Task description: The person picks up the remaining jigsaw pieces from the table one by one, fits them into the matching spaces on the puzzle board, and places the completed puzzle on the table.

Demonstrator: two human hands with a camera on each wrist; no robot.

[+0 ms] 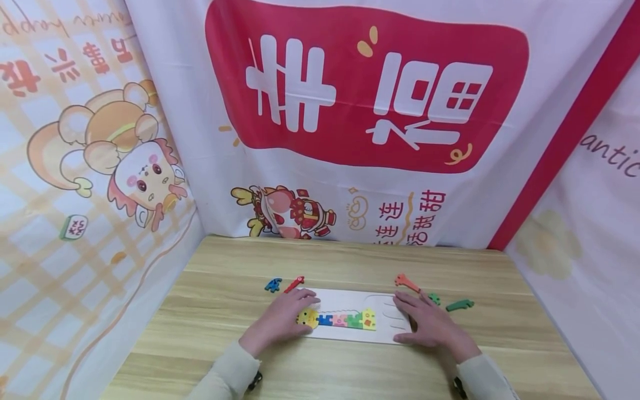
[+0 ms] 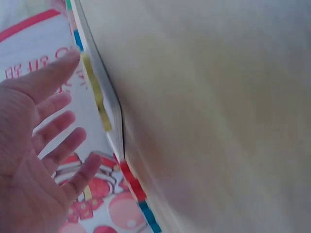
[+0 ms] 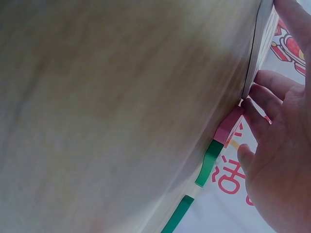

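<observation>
A white puzzle board [image 1: 345, 336] lies flat on the wooden table between the hands. Joined pieces on it form a giraffe: a yellow head piece [image 1: 306, 318], then blue, pink, green and a yellow spotted piece [image 1: 369, 320]. At the board's left end, beside the giraffe head, is the left hand [image 1: 281, 316], its fingers spread and loosely extended, as the left wrist view [image 2: 34, 141] also shows. Over the right end reaches the right hand [image 1: 434, 322], thumb on the near side and fingers on the far side. Its fingertips [image 3: 260, 80] touch the board's edge.
Beyond the left hand lie a blue piece [image 1: 273, 285] and a red piece [image 1: 294, 284]. An orange piece [image 1: 406, 282], a small green piece [image 1: 434, 299] and a dark green piece [image 1: 460, 305] lie around the right hand. Printed cloths hang behind the table [image 1: 320, 261] and at both sides.
</observation>
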